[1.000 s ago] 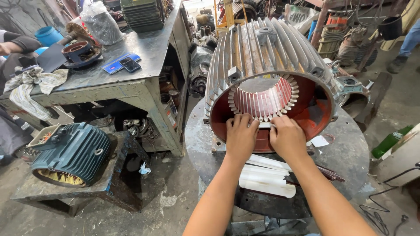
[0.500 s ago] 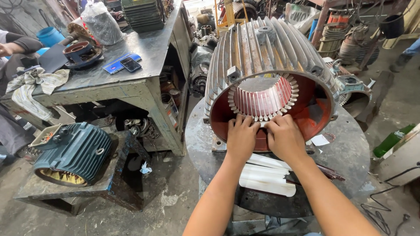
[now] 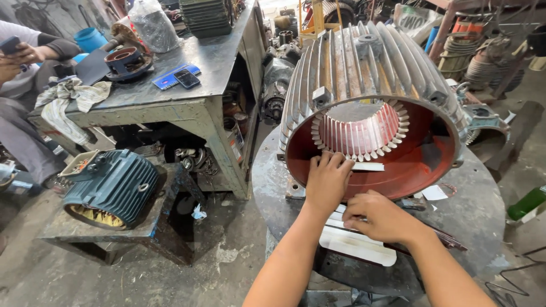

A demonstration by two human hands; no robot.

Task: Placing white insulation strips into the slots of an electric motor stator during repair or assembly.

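**Hands at the mouth of a stripped motor housing**

A worker's left hand (image 3: 327, 181) presses fingers-together against a thin white paper strip (image 3: 368, 166) at the lower lip of a large ribbed grey metal motor housing with a red-painted bore (image 3: 364, 85), which lies on its side so its open end faces the hands. The strip pokes out just beyond the fingertips, at the slotted stator core (image 3: 361, 132). The right hand (image 3: 382, 217), nearer the body, curls loosely over a stack of white insulating paper sheets (image 3: 358, 245) kept directly beneath it on the round steel work plate (image 3: 483, 216); whether it grips a sheet cannot be told. Well to the left of both hands, a teal finned motor (image 3: 108, 187) sits on a low stand, below a grey metal workbench (image 3: 187, 85) where another person's hands (image 3: 14, 57) hold a phone
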